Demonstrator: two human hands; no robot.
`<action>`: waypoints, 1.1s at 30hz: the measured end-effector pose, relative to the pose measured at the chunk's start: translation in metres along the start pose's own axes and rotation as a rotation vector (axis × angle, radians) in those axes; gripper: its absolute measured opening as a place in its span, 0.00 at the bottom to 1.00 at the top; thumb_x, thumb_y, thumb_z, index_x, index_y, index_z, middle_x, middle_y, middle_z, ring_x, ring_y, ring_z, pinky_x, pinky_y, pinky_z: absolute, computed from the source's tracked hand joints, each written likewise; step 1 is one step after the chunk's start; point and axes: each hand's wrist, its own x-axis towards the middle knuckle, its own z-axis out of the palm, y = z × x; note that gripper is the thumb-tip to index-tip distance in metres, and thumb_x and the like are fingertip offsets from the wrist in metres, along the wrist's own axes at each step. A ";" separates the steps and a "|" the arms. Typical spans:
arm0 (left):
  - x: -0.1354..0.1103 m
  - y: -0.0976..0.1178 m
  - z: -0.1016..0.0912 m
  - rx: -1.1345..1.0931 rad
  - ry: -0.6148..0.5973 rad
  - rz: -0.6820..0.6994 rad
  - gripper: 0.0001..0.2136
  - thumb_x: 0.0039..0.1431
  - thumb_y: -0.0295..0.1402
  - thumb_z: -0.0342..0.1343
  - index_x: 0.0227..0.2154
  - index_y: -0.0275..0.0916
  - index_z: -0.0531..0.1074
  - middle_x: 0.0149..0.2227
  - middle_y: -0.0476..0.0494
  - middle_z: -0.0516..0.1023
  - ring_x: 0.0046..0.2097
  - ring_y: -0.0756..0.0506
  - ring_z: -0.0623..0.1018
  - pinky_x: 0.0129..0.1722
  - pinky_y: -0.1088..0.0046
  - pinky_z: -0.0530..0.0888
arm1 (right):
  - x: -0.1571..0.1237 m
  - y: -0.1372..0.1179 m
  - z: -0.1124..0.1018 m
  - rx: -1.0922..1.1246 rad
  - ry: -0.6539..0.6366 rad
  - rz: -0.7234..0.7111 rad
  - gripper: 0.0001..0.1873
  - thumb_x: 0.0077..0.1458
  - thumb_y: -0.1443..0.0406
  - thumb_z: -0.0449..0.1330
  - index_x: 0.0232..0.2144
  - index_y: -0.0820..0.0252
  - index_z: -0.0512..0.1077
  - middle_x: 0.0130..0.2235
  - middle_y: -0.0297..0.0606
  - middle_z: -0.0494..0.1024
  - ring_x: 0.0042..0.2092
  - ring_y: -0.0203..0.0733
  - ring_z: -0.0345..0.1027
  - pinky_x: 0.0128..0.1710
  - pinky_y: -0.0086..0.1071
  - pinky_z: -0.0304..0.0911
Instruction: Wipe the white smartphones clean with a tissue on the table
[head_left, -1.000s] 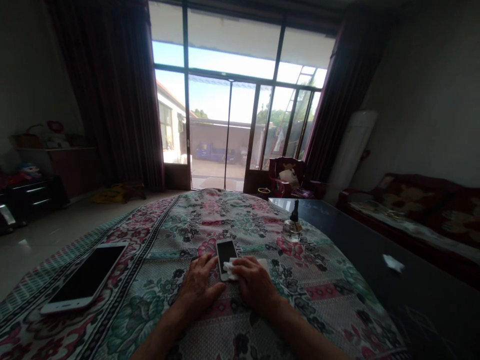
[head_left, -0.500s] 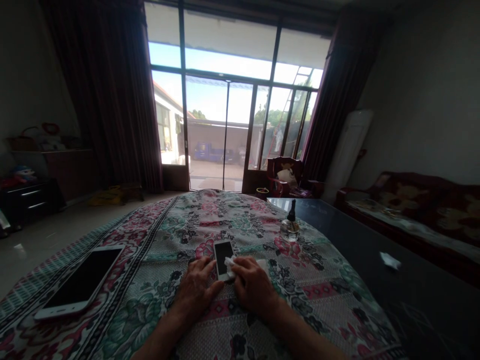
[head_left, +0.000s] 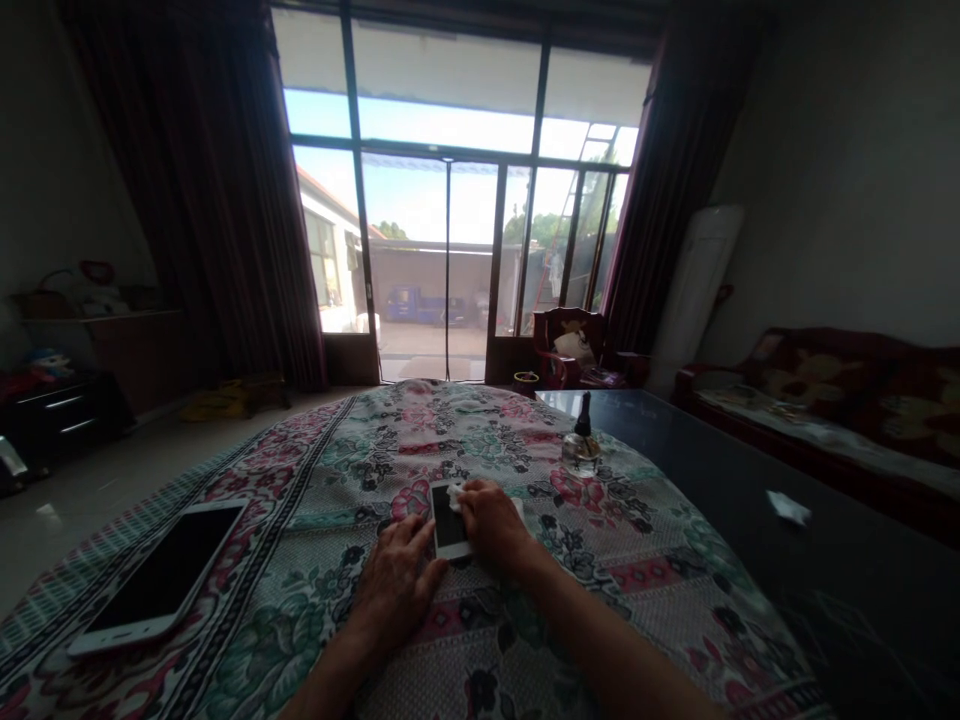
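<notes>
A small white smartphone (head_left: 452, 550) with a dark screen lies face up on the flowered tablecloth (head_left: 322, 560). My left hand (head_left: 397, 570) rests on the cloth along its left side, fingers stretched and apart, fingertips at the phone's edge and thumb near its lower corner. Closed over a crumpled white tissue (head_left: 454, 493), my right hand (head_left: 495, 525) presses on the upper right of the screen and hides part of it. A larger white phone (head_left: 161, 575) lies face up at the left.
A clear glass bottle (head_left: 581, 452) with a black top stands behind my right hand. Crumpled white paper (head_left: 789, 507) lies on the dark tabletop (head_left: 720, 480) at the right. Beyond are a wooden armchair (head_left: 571, 345), a sofa (head_left: 832, 400) and glass doors.
My right hand has slid the tissue up the phone's screen, away from me, uncovering the lower right part. My left hand stays by the phone's left edge. The view has shifted slightly.
</notes>
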 end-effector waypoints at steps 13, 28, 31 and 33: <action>0.001 -0.001 -0.002 -0.067 0.037 0.022 0.22 0.58 0.38 0.52 0.55 0.38 0.70 0.56 0.39 0.71 0.57 0.39 0.68 0.59 0.61 0.64 | 0.037 0.003 0.016 -0.026 0.035 0.070 0.15 0.60 0.69 0.51 0.33 0.60 0.79 0.42 0.42 0.79 0.44 0.40 0.70 0.44 0.28 0.58; 0.002 -0.006 0.001 -0.099 0.107 0.080 0.19 0.57 0.37 0.55 0.51 0.43 0.73 0.54 0.39 0.73 0.55 0.37 0.70 0.57 0.57 0.67 | 0.043 -0.020 0.028 -0.034 0.036 -0.001 0.14 0.60 0.64 0.52 0.34 0.54 0.79 0.42 0.38 0.79 0.47 0.41 0.66 0.47 0.31 0.55; 0.002 -0.006 0.001 -0.090 0.102 0.080 0.19 0.57 0.38 0.55 0.51 0.42 0.74 0.54 0.39 0.73 0.56 0.37 0.70 0.57 0.57 0.68 | 0.044 -0.021 0.026 -0.034 0.028 0.009 0.13 0.60 0.64 0.53 0.32 0.54 0.79 0.42 0.38 0.79 0.47 0.41 0.67 0.47 0.31 0.55; 0.001 -0.006 0.000 -0.084 0.091 0.075 0.20 0.57 0.39 0.54 0.52 0.41 0.73 0.55 0.39 0.73 0.57 0.36 0.69 0.57 0.57 0.67 | 0.045 -0.021 0.024 -0.035 0.021 0.028 0.13 0.59 0.64 0.54 0.31 0.55 0.79 0.42 0.38 0.80 0.46 0.41 0.68 0.46 0.30 0.56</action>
